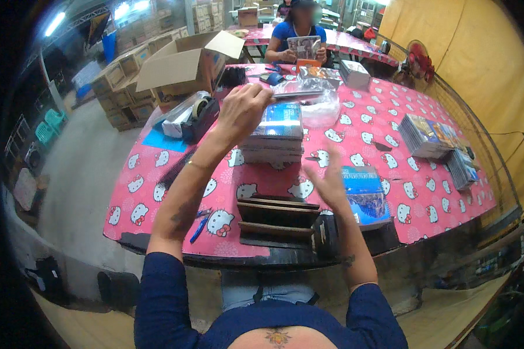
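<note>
My left hand is closed on the near end of a thin flat grey item, seen nearly edge-on, so its kind is unclear. It hovers just above a stack of blue-covered flat packs. My right hand is blurred by motion, its fingers apart and nothing visible in them. Beside it on the right lies a blue picture-covered book or pack. Between my forearms stands a dark slotted wooden holder, near the table's front edge.
Blue-handled pliers lie by my left forearm. A tape dispenser and an open carton stand at the left. Clear plastic wrap lies behind the stack. More stacks sit at the right. Across the pink table, a person holds a picture-covered item.
</note>
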`<action>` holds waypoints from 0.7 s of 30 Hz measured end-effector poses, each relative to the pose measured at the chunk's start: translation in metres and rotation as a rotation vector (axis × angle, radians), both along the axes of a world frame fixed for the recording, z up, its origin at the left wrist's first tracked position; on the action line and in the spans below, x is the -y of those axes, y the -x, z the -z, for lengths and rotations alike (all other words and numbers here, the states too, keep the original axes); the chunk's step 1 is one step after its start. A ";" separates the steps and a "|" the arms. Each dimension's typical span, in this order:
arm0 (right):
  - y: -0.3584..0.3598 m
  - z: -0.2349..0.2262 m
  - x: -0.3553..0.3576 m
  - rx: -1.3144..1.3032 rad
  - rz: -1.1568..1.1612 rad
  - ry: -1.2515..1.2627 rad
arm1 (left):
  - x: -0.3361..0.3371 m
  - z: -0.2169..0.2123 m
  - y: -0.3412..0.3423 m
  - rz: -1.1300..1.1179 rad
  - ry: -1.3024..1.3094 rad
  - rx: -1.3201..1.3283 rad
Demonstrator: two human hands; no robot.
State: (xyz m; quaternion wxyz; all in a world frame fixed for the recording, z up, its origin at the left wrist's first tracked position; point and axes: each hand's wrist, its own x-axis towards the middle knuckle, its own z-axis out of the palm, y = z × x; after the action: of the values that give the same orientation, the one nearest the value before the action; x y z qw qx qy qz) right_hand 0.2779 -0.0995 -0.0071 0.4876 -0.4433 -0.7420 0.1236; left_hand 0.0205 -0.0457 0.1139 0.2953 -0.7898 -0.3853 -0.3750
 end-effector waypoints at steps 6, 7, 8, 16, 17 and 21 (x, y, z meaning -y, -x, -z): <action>-0.045 -0.010 0.048 -0.444 -0.337 0.303 | 0.096 -0.020 -0.037 0.273 0.251 0.009; -0.048 0.000 0.060 -0.530 -0.433 0.451 | 0.104 -0.012 -0.039 0.290 0.286 -0.008; -0.051 0.007 0.069 -0.568 -0.405 0.446 | 0.108 -0.005 -0.044 0.326 0.312 -0.023; -0.041 0.045 0.081 -0.652 -0.279 0.447 | 0.130 0.004 -0.064 0.264 0.289 -0.141; -0.037 0.045 0.081 -0.644 -0.291 0.454 | 0.134 0.000 -0.063 0.255 0.279 -0.149; -0.028 0.045 0.076 -0.609 -0.326 0.429 | 0.137 -0.001 -0.055 0.212 0.268 -0.187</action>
State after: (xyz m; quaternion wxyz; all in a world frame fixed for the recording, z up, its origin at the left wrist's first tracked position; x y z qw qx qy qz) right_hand 0.3060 -0.1750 -0.0516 0.5552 -0.3546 -0.5817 0.4771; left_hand 0.0752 -0.1830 0.1150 0.1808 -0.8895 -0.3175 -0.2744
